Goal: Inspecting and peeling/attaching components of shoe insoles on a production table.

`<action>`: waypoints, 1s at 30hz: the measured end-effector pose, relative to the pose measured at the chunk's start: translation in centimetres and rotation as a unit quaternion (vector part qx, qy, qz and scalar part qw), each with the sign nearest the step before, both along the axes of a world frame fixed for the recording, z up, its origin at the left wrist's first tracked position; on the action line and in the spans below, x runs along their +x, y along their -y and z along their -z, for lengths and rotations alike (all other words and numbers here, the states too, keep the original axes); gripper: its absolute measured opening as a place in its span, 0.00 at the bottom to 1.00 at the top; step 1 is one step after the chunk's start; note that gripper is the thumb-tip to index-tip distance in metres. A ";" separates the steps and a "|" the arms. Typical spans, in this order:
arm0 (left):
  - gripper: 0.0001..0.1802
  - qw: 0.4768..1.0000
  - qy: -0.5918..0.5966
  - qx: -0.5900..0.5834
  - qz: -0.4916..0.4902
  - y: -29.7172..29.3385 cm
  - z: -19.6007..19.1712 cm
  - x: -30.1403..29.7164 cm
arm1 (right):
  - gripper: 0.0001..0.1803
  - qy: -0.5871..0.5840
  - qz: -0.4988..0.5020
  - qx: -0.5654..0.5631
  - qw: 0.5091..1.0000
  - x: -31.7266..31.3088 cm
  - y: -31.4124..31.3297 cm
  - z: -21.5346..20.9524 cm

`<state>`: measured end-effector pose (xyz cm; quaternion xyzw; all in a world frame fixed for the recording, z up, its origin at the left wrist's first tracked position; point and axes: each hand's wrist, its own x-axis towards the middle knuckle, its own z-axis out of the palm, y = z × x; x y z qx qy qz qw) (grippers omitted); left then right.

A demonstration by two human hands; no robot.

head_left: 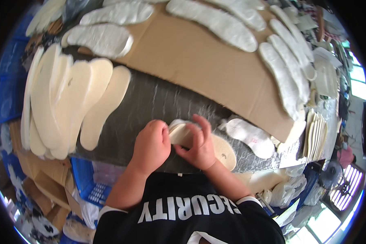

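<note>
A cream insole (224, 150) lies at the front edge of the dark table (150, 95), between my hands. My left hand (151, 143) is closed at its left end, thumb and fingers pinched together on the rim. Over its middle is my right hand (201, 146), fingers curved and apart, thumb near the insole's close edge. A pale layer shows at the left end beside my left fingers; its exact kind is partly hidden. Just right of my right hand rests a white fabric-like insole (250, 136) with a faint red mark.
A fanned pile of cream insoles (69, 103) covers the table's left. Brown cardboard (199, 61) lies across the far side, with several white insoles (215, 24) around its edges. More insoles (315, 134) stand in a row at right. A blue crate (87, 179) sits below the table's left edge.
</note>
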<state>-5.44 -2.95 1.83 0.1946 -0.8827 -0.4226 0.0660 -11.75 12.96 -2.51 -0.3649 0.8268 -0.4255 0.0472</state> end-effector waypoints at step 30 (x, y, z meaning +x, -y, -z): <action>0.03 0.927 -0.084 -0.230 0.285 -11.9 -14.9 -4.1 | 0.15 0.271 0.050 -0.303 0.912 -0.9 -12.8 -11.3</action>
